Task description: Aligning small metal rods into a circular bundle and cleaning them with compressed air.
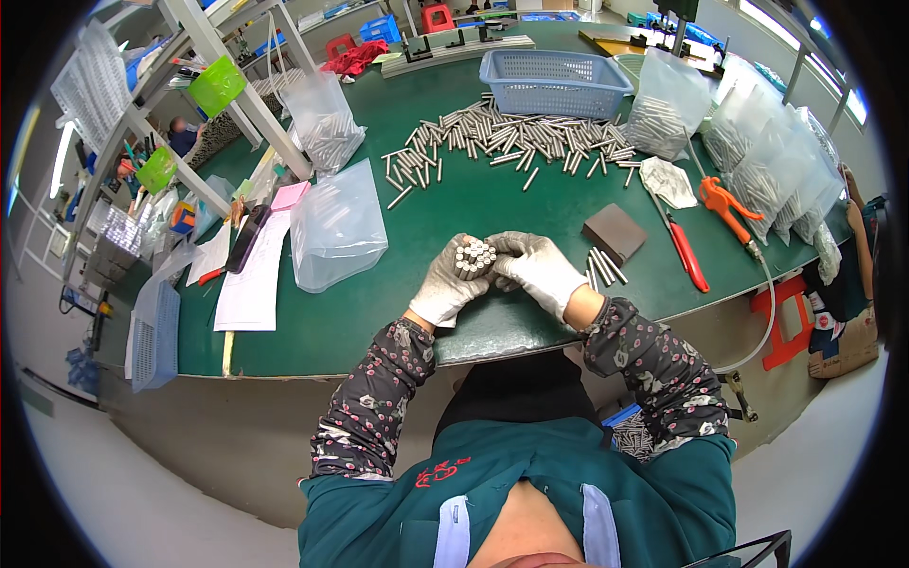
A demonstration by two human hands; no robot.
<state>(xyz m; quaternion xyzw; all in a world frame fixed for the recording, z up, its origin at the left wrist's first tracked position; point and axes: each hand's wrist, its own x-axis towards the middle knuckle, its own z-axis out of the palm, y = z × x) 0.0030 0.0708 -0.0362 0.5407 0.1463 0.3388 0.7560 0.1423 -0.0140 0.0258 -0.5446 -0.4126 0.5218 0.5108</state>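
The left hand (445,289) wears a white glove and is curled round a bunch of metal pins (474,259). The ends of the pins point up at the camera. The right hand (540,272), in a white glove too, has bent fingers that touch the right side of the bunch – I can't tell if they grip it. The 2 hands are close together, over the near part of the green table (454,213). Both arms reach up and lean inward, in dark sleeves (365,412) with flowers. More pins (521,133) lie loose farther off – just in front of a blue basket (556,83).
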